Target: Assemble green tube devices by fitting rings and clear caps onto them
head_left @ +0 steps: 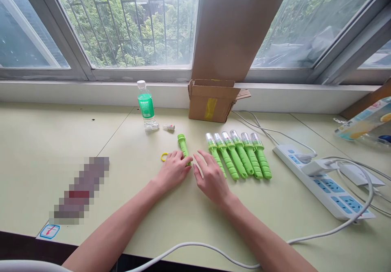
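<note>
The left hand [172, 171] seems to pinch the uncapped green plastic stick [182, 143], steadying it; the right hand [211, 179] lies spread on the tabletop [45, 141].

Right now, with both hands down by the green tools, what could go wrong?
Right hand lies right beside the row of capped tools; a nudge could scatter them. Loose clear cap and yellow ring lie near the left hand and could be swept off. Water bottle shares the table with a power strip; tipping it may be risky.
</note>
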The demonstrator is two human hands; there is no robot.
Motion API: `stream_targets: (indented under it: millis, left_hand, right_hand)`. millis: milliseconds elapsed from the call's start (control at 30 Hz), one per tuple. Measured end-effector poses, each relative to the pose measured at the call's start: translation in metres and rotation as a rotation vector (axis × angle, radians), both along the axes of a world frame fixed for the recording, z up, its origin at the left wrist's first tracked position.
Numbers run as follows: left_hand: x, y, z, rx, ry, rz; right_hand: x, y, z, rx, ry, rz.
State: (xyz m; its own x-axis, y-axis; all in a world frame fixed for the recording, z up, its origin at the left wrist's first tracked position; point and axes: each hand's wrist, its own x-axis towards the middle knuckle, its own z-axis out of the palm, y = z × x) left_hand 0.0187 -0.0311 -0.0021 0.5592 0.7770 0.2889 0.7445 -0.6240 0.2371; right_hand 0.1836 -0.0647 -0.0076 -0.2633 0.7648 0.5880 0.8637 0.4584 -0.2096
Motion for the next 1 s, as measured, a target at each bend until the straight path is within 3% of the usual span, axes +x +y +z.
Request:
stream_targets:
  millis: [233, 400, 700, 1000]
  left_hand:
    - [0.0004, 0.0022, -0.0040, 0.018, -0.185, 0.004]
    - [-0.0011, 0.0024, -0.0043, 0.186, -0.321, -0.089]
    - [-0.0019, -0.0001, -0.0019, 0.248, -0.272, -0.290]
    - [0.0006, -0.0015, -0.0023, 0.189, -0.150, -0.304]
  right_hand:
    - [-0.0008, -0.0002, 0.0000, -0.027, 0.084, 0.042]
    - [-0.0034, -0.0019, 0.0033, -0.066, 0.231, 0.117]
    - [0.0020, -0.0039, 0.0066, -0.161, 0.426, 0.200]
    - [0.0035, 0.0030, 0.0004, 0.076, 0.373, 0.043]
